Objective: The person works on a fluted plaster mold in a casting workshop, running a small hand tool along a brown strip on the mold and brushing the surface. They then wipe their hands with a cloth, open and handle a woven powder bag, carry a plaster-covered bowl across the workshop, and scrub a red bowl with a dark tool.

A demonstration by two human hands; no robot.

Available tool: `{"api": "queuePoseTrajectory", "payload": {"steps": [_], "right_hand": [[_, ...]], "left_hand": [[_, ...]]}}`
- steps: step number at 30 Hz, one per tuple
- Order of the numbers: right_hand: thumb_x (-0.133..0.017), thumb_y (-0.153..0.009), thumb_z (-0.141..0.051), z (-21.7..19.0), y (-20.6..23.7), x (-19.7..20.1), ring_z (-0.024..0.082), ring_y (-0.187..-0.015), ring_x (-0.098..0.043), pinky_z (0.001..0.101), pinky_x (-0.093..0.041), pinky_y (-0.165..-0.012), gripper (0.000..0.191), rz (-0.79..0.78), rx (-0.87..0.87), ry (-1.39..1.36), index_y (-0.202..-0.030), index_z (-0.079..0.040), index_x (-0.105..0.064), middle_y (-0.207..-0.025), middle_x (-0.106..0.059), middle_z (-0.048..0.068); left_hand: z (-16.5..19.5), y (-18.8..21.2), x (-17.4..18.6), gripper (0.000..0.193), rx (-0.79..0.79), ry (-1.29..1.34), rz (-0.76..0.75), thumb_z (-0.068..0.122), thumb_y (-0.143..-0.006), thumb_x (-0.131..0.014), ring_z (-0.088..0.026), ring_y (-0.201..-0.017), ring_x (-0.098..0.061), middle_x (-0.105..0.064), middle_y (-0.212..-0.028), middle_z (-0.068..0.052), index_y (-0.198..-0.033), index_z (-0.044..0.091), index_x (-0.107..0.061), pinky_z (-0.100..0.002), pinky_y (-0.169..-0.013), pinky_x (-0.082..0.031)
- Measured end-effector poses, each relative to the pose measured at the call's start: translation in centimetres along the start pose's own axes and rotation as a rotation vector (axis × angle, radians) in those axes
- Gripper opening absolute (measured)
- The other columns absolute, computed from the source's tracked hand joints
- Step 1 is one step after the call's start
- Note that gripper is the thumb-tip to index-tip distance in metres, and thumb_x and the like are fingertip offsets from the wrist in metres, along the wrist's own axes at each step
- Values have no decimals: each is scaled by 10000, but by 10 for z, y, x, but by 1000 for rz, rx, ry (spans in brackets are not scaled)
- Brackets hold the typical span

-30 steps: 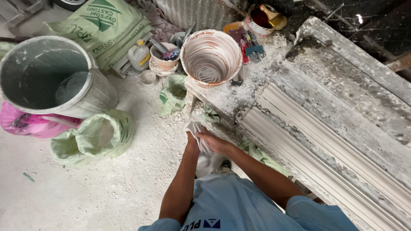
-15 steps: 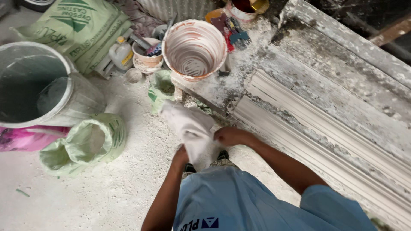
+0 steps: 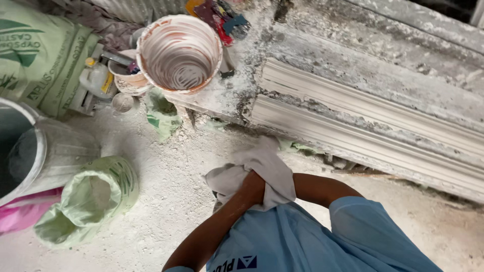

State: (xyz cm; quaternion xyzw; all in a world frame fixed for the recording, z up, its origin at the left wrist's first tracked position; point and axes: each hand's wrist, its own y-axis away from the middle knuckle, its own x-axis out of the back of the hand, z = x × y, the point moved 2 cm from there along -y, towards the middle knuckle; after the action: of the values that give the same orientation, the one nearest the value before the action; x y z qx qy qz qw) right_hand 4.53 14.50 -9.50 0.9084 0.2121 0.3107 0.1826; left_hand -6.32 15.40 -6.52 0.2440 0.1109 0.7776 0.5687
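**Rag now bunched between both hands, pulled in close to the body**

Fingers: mostly hidden. Left hand (image 3: 252, 186) is wrapped into the grey-white rag (image 3: 262, 174), apparently closed on it; how tightly, can't tell. Right hand is buried under the cloth, only the forearm shows, so its grip can't be read.

Change: a second ago the hands met low by the floor with little cloth showing; half a second ago the rag hung spread open. Now it's gathered over the hands at chest level, in front of the blue shirt (image 3: 302, 236). Reads as hands being wiped with the rag, not work on the moulding.

Rag sits just below the near edge of the plaster cornice moulding (image 3: 363, 116), apart from it.

Containers:
- Paint-streaked bucket (image 3: 179, 53) on the bench end: looks empty, dried rings inside.
- Small tub (image 3: 128, 75) beside it: holds tools, detail unclear.
- Large grey drum (image 3: 45, 151), far left: contents not visible.
- Green sack (image 3: 88, 199), rolled open on the floor: pale powder inside.
- Green printed bag (image 3: 43, 55): closed.
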Motion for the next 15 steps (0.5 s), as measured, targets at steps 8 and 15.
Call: {"api": "queuePoseTrajectory", "payload": {"steps": [8,15], "right_hand": [[-564,-947,-399,2,11,-39,226,-1166,-713,400,-537,-1062,486,276,-65,-82,-1381,-184,-587,-1272,-730,52],[-554,-938,-465,6,104,-33,231,-1192,-709,403,-527,-1077,570,-152,-296,-158,-1444,-204,-545,-1300,-717,36]], "left_hand": [[52,25,5,606,-222,65,-115,547,-1042,-313,-297,-993,-678,-693,-1085,-156,-1239,63,-619,-417,-878,-566],[103,54,79,602,-472,162,-281,536,-1046,-321,-302,-1018,-679,-695,-1106,-163,-1265,57,-613,-419,-896,-563]]}}
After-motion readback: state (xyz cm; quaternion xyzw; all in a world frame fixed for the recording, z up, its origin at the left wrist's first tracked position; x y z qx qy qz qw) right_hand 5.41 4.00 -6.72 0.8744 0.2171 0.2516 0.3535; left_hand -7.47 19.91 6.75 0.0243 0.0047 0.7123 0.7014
